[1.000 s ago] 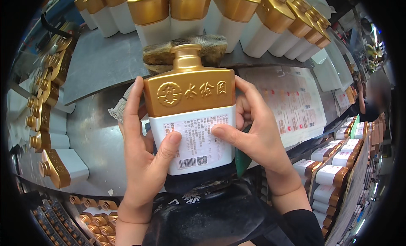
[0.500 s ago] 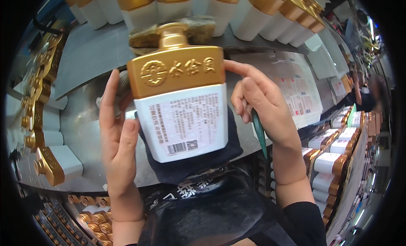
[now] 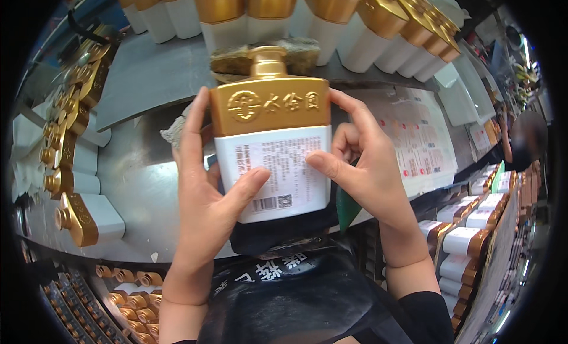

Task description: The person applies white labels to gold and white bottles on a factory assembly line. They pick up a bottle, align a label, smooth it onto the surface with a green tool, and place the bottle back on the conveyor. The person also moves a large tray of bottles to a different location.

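Note:
A flat bottle [image 3: 296,196] with a white body, gold shoulder and gold neck stands upright before me, its printed label facing me. My left hand [image 3: 201,190] grips its left side, thumb across the lower label and fingers up along the edge. From the other side my right hand [image 3: 376,178] holds it, thumb on the label's right edge and index finger at the gold shoulder. A green pointed tool [image 3: 347,211] is tucked in the right hand's curled fingers, partly hidden. Beneath the bottle lies a dark cloth [image 3: 281,231].
Gold-topped white bottles [image 3: 272,3] line the back, with others [image 3: 106,219] lying along the left. Printed label sheets [image 3: 420,142] are on the metal table [image 3: 139,184] at right. A rack of bottles [image 3: 464,240] stands at lower right. Another person [image 3: 523,142] is far right.
Both hands have closed in on the bottle; the thumbs now press its label. In the picture the bottle sits further right and more upright. The green tool stays in the right hand.

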`<control>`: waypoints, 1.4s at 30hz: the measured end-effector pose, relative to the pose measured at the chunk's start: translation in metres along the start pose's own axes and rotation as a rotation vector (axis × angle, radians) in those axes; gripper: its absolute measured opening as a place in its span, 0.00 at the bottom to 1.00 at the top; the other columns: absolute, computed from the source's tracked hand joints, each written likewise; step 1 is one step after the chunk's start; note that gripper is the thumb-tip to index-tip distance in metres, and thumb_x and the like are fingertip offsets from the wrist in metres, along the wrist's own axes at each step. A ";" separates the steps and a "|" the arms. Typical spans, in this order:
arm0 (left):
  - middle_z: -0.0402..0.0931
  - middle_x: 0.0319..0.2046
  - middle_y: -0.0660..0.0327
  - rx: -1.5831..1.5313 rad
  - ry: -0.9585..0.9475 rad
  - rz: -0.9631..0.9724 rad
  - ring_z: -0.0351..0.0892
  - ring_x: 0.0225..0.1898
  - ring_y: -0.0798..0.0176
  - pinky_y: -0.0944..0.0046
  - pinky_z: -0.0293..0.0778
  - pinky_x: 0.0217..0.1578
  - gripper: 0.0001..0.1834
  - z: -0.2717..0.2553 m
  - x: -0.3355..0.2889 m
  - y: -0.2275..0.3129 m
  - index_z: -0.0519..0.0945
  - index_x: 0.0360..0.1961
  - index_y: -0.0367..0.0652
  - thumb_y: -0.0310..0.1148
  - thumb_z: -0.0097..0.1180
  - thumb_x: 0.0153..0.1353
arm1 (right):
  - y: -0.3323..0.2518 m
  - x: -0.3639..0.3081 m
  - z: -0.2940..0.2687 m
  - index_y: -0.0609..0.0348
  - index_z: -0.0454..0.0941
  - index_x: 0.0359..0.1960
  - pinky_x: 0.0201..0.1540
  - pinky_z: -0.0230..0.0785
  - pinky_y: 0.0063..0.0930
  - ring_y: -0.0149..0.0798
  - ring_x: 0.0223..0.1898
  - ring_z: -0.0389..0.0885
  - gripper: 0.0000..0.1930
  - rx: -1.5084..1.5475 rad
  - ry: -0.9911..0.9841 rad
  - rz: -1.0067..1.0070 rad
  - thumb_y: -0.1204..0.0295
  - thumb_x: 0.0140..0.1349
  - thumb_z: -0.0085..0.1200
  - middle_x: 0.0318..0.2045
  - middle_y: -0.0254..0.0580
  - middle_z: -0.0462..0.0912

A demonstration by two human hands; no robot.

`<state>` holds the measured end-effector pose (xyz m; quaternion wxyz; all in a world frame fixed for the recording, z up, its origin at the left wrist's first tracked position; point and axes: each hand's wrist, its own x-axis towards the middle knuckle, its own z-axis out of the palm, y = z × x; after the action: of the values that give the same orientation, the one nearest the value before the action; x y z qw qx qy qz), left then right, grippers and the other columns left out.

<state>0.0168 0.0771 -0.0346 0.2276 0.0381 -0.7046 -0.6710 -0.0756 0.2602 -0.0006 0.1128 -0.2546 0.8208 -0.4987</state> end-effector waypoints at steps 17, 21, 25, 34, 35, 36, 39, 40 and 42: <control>0.51 0.60 0.53 -0.025 -0.024 -0.050 0.57 0.63 0.56 0.54 0.67 0.59 0.46 -0.001 0.000 -0.003 0.47 0.70 0.41 0.32 0.63 0.55 | 0.000 0.003 -0.001 0.65 0.59 0.63 0.23 0.59 0.19 0.24 0.17 0.66 0.40 -0.009 -0.006 0.013 0.64 0.51 0.67 0.14 0.32 0.68; 0.51 0.62 0.51 -0.045 -0.017 -0.072 0.56 0.65 0.54 0.54 0.67 0.59 0.46 0.001 0.002 0.001 0.47 0.70 0.40 0.29 0.61 0.56 | 0.001 0.007 0.001 0.63 0.60 0.63 0.23 0.59 0.20 0.24 0.18 0.66 0.39 0.015 -0.005 0.023 0.66 0.51 0.66 0.14 0.32 0.68; 0.51 0.66 0.44 0.159 -0.048 0.014 0.50 0.68 0.47 0.53 0.52 0.65 0.44 -0.013 0.001 -0.002 0.46 0.70 0.36 0.31 0.58 0.58 | -0.008 0.009 0.011 0.63 0.60 0.63 0.23 0.57 0.18 0.21 0.20 0.65 0.38 -0.002 0.024 0.042 0.71 0.50 0.66 0.16 0.27 0.68; 0.41 0.67 0.38 0.210 -0.192 0.048 0.41 0.69 0.39 0.49 0.43 0.67 0.49 -0.014 -0.019 -0.001 0.36 0.71 0.44 0.40 0.56 0.59 | 0.030 0.001 -0.008 0.60 0.51 0.69 0.21 0.46 0.13 0.18 0.19 0.58 0.39 0.056 0.004 -0.155 0.53 0.64 0.53 0.18 0.23 0.63; 0.41 0.66 0.38 0.169 -0.200 0.040 0.40 0.69 0.38 0.50 0.43 0.67 0.50 -0.013 -0.022 -0.003 0.36 0.71 0.44 0.40 0.57 0.59 | 0.024 -0.004 -0.006 0.57 0.59 0.65 0.22 0.53 0.15 0.21 0.20 0.63 0.33 0.023 0.008 -0.148 0.53 0.63 0.53 0.25 0.29 0.71; 0.41 0.66 0.39 0.120 -0.206 0.016 0.39 0.69 0.38 0.50 0.43 0.67 0.51 -0.012 -0.027 -0.001 0.35 0.71 0.45 0.40 0.58 0.58 | 0.011 -0.012 -0.005 0.54 0.67 0.62 0.23 0.60 0.18 0.24 0.21 0.67 0.29 -0.014 0.002 -0.127 0.54 0.63 0.53 0.31 0.34 0.79; 0.39 0.66 0.38 0.048 -0.167 -0.050 0.40 0.69 0.37 0.50 0.43 0.68 0.52 -0.012 -0.051 0.006 0.35 0.71 0.45 0.39 0.58 0.56 | 0.002 -0.011 -0.001 0.55 0.58 0.67 0.37 0.69 0.24 0.32 0.38 0.75 0.38 0.033 -0.129 -0.076 0.49 0.61 0.55 0.50 0.45 0.74; 0.37 0.66 0.39 0.054 -0.161 -0.038 0.38 0.70 0.38 0.50 0.44 0.68 0.54 -0.012 -0.054 0.004 0.33 0.71 0.45 0.36 0.60 0.55 | 0.002 -0.013 0.001 0.56 0.58 0.67 0.40 0.70 0.25 0.34 0.42 0.76 0.38 0.069 -0.121 -0.085 0.49 0.61 0.55 0.54 0.46 0.72; 0.32 0.67 0.40 0.062 -0.160 -0.012 0.34 0.70 0.39 0.51 0.45 0.67 0.57 -0.011 -0.056 0.000 0.31 0.71 0.45 0.30 0.62 0.52 | 0.008 -0.007 -0.001 0.58 0.57 0.67 0.43 0.66 0.27 0.34 0.45 0.71 0.38 0.053 -0.166 -0.068 0.50 0.61 0.54 0.53 0.43 0.67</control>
<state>0.0708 0.0873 -0.0496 0.1652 -0.0044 -0.7407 -0.6511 -0.0726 0.2670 -0.0074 0.1701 -0.3196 0.7861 -0.5011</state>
